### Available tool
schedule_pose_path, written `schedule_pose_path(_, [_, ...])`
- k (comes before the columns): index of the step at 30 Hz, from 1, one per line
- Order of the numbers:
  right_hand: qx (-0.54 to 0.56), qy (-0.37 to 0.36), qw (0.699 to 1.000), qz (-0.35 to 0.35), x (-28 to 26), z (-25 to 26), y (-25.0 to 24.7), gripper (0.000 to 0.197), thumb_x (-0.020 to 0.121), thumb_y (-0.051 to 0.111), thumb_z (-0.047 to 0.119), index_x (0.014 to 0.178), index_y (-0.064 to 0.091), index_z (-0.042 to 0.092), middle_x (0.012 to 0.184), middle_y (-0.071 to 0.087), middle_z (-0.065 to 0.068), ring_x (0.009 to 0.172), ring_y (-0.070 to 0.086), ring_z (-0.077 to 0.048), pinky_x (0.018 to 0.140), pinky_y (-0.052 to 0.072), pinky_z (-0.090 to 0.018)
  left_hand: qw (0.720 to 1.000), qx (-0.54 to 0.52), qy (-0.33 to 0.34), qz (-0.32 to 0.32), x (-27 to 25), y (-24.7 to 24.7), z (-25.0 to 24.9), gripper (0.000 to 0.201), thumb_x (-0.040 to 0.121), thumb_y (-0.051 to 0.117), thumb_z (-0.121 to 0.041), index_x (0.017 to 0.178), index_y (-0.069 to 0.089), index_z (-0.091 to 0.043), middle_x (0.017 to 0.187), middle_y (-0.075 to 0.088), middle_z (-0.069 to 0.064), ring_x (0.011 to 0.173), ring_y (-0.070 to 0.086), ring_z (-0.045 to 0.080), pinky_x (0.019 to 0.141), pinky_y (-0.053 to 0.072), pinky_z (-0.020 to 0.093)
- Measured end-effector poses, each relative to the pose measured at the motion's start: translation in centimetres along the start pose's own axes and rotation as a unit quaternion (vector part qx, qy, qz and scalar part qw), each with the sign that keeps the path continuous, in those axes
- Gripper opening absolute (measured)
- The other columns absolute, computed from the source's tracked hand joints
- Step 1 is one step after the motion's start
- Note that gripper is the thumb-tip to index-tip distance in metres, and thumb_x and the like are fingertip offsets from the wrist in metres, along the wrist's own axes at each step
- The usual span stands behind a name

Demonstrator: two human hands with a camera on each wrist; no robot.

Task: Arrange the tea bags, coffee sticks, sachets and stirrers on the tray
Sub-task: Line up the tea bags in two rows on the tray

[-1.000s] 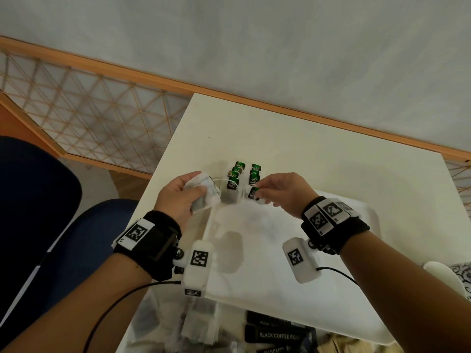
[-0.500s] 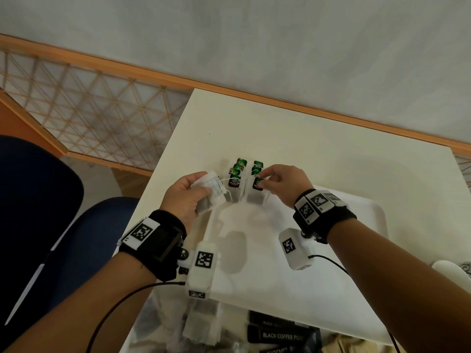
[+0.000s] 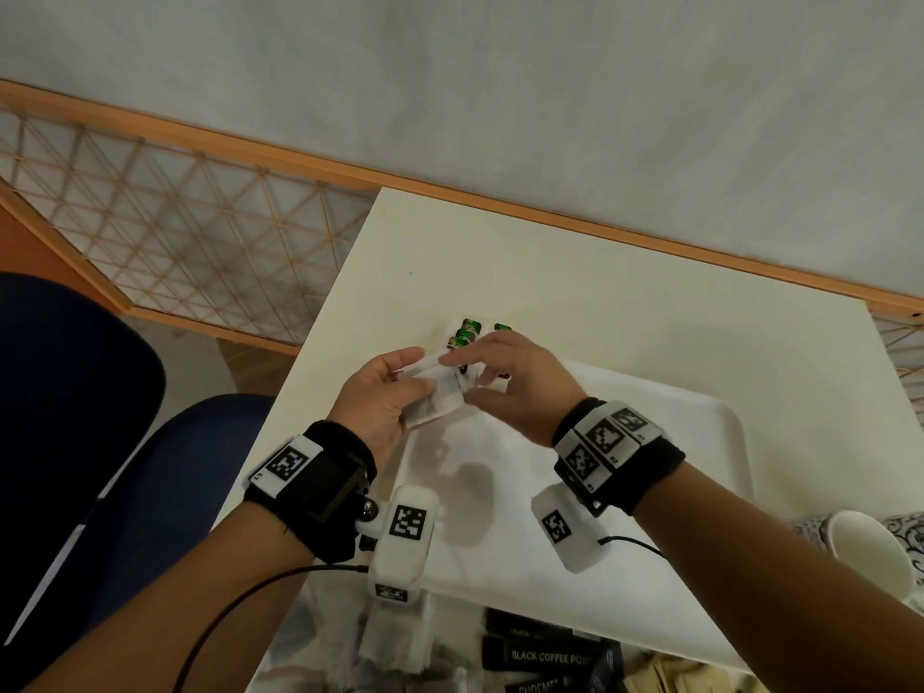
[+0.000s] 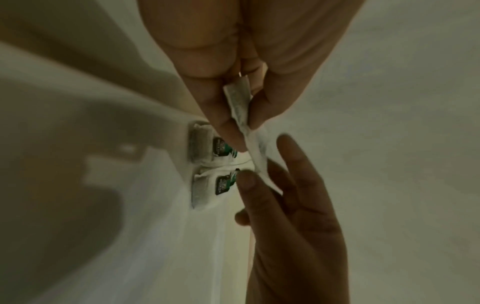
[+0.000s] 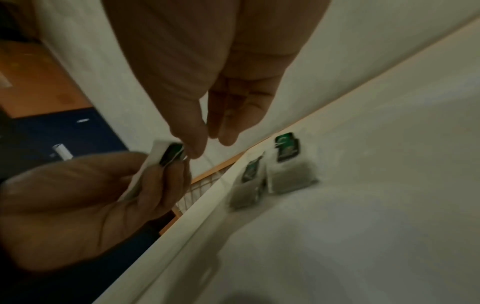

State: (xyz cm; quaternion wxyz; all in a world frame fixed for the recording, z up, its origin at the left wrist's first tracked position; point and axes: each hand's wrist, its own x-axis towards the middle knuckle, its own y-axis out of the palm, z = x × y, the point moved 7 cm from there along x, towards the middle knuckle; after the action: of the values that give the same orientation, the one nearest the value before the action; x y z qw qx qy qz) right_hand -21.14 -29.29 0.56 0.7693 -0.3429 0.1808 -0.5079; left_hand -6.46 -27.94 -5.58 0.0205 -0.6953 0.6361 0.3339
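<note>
My right hand [image 3: 505, 377] has come back from the tea bags on the tray [image 3: 720, 442] to the tea bag [image 3: 432, 400] my left hand [image 3: 382, 397] grips. Its fingertips pinch the string by the tag [image 5: 172, 154], so I judge another placement is next.

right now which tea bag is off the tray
The tea bag pinched in the left hand, held above the tray corner; the other tea bags lie on it.

Both forearms come in from the bottom corners of the head view and the hands meet mid-frame. Left hand [image 3: 380, 397] sits palm-up, thumb and fingers curled, pinching something. Right hand [image 3: 505, 380] is palm-down just right of it, fingers loosely extended, thumb and forefinger tips close together. Black bands on both wrists.
</note>
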Motion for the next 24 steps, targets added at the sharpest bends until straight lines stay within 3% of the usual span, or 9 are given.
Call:
schedule_pose_path(2, [0.012,-0.032,0.999,-0.01,0.1,0.9,0.4,0.032,0.078,0.068,0.008,0.103,0.071,0.027,0.101,0.057,0.007,0.087,0.054,-0.003,0.082,0.045,-0.016,1.0,0.002,0.0,0.008,-0.5,0.1,0.0,0.025,0.086,0.057,0.008,0.1,0.059,-0.013,0.097,0.063,0.009,0.072,0.068,0.015,0.058,0.058,0.029])
schedule_pose_path(4, [0.033,-0.033,0.999,-0.014,0.3,1.3,0.4,0.021,0.08,0.071,0.013,0.094,0.073,0.029,0.1,0.058,0.01,0.095,0.052,0.005,0.084,0.041,-0.011,1.0,-0.002,-0.003,0.002,-0.8,-0.1,-0.2,0.019,0.089,0.056,0.003,0.098,0.059,-0.014,0.095,0.064,0.01,0.071,0.068,0.016,0.055,0.057,0.028])
schedule_pose_path(8, [0.124,0.041,0.991,-0.012,0.5,1.4,0.1,0.013,0.079,0.075,0.021,0.084,0.072,0.033,0.107,0.065,0.011,0.1,0.055,0.005,0.075,0.037,-0.004,0.999,-0.015,-0.002,-0.029,-0.9,-1.3,-1.0,0.018,0.091,0.053,0.003,0.097,0.059,-0.013,0.092,0.065,0.012,0.071,0.064,0.02,0.048,0.054,0.025])
schedule_pose_path(11, [0.179,0.076,0.98,-0.032,0.5,1.2,-0.3,0.012,0.08,0.075,0.02,0.08,0.07,0.031,0.1,0.068,0.013,0.096,0.06,0.001,0.073,0.042,-0.008,0.998,-0.024,0.006,-0.054,-0.9,-2.4,-1.6,0.021,0.09,0.053,0.005,0.096,0.06,-0.014,0.085,0.064,0.01,0.068,0.06,0.018,0.046,0.052,0.022])
schedule_pose_path(13, [0.195,0.097,0.976,-0.027,0.6,0.7,-0.3,0.016,0.082,0.073,0.018,0.077,0.068,0.033,0.082,0.069,0.016,0.078,0.061,0.001,0.069,0.045,-0.012,0.997,-0.033,0.023,-0.072,-0.8,-3.2,-2.4,0.023,0.09,0.053,0.006,0.095,0.059,-0.015,0.086,0.062,0.008,0.07,0.059,0.016,0.048,0.054,0.022])
schedule_pose_path(16, [0.17,0.129,0.977,0.027,0.6,0.1,0.5,0.018,0.087,0.067,0.015,0.082,0.068,0.032,0.065,0.066,0.019,0.061,0.057,0.004,0.062,0.043,-0.012,0.991,-0.063,0.041,-0.109,-0.5,-5.2,-3.6,0.025,0.09,0.052,0.007,0.095,0.058,-0.016,0.089,0.062,0.005,0.076,0.06,0.015,0.055,0.055,0.024])
schedule_pose_path(18, [0.13,0.134,0.979,0.074,0.6,0.1,1.3,0.014,0.089,0.064,0.015,0.089,0.069,0.028,0.071,0.07,0.012,0.064,0.06,0.001,0.063,0.046,-0.012,0.987,-0.084,0.049,-0.126,-0.1,-6.4,-4.3,0.027,0.091,0.048,0.009,0.096,0.058,-0.016,0.089,0.062,0.004,0.079,0.061,0.015,0.058,0.055,0.026])
schedule_pose_path(21, [0.07,0.155,0.978,0.12,0.8,-0.6,2.3,0.013,0.09,0.062,0.02,0.094,0.069,0.031,0.089,0.073,-0.002,0.072,0.065,-0.01,0.075,0.052,-0.021,0.983,-0.118,0.052,-0.131,0.3,-7.2,-4.8,0.033,0.092,0.041,0.012,0.093,0.057,-0.017,0.08,0.067,0.001,0.076,0.064,0.014,0.053,0.056,0.025])
schedule_pose_path(24, [0.006,0.167,0.979,0.113,1.6,-1.5,2.4,0.014,0.09,0.06,0.024,0.096,0.07,0.033,0.084,0.071,-0.004,0.077,0.065,-0.02,0.074,0.051,-0.025,0.986,-0.118,0.022,-0.115,0.3,-6.7,-4.1,0.033,0.094,0.039,0.01,0.094,0.056,-0.018,0.08,0.069,0.0,0.075,0.063,0.014,0.049,0.054,0.021])
